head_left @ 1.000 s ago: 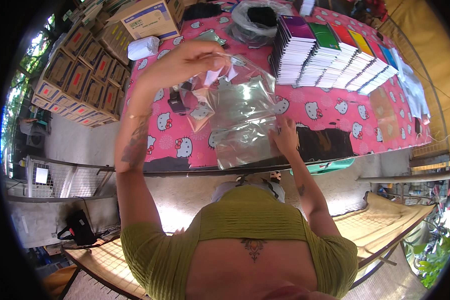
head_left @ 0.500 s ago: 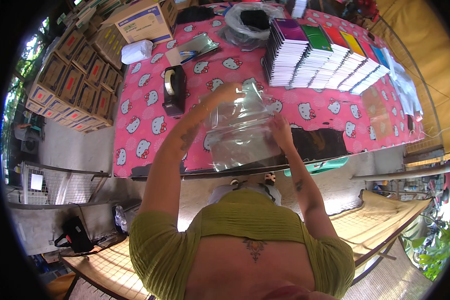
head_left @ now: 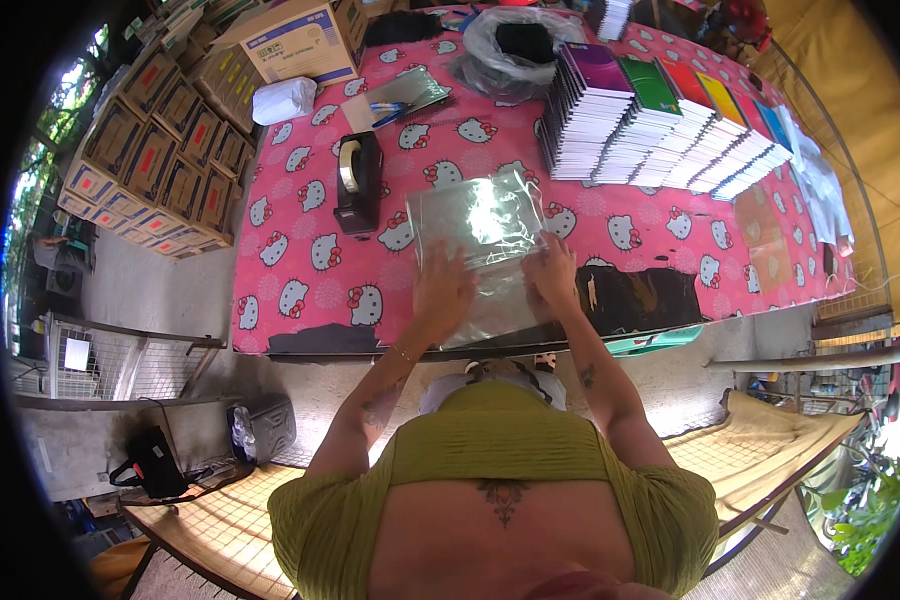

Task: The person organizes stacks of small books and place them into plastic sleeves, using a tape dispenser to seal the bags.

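Note:
Clear plastic bags or sheets (head_left: 478,212) lie at the front middle of the table, shiny and a little wrinkled; I cannot tell how many layers there are. My left hand (head_left: 443,288) rests flat on their left side with its fingers stretched forward. On the right edge, my right hand (head_left: 551,274) has its fingers bent and closed on the plastic. A black tape dispenser (head_left: 358,183) stands to the left of the plastic. Beyond my right hand rise stacks of spiral notebooks (head_left: 590,125) with coloured covers.
A pink patterned cloth (head_left: 315,215) covers the table, torn to black at the front edge. Pens (head_left: 390,108), a white bundle (head_left: 284,101), an opened carton (head_left: 305,45) and a plastic bag with black contents (head_left: 515,50) lie farther back. Stacked boxes (head_left: 155,150) stand at left.
My left hand has come back from the far edge of the plastic to its near left side. The plastic now lies flatter and squarer. My right hand has shifted slightly nearer and left.

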Tool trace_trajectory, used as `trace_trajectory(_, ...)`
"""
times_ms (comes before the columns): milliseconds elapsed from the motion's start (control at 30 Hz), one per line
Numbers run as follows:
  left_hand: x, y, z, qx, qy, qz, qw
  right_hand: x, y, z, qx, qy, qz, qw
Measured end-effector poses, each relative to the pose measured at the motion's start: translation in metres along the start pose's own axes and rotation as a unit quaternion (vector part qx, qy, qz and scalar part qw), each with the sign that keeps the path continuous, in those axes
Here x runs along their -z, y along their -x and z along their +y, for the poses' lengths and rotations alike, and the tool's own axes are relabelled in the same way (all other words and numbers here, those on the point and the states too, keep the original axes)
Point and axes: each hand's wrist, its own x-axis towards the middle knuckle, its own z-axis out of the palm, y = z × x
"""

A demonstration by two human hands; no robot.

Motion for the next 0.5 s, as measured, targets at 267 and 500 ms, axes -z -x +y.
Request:
trace_trajectory(267, -0.007, -0.038, -0.046, 0.058, -0.011, 0.004, 0.998, -0.023, -0.021, -0.016, -0.042, -0.032, -0.02, 0.998)
trace_trajectory(500, -0.001, -0.041, -0.029, 0.026, -0.09, -0.087, 0.992, -0.019, -0.02, -0.03, -0.054, -0.036, -0.048, 0.997)
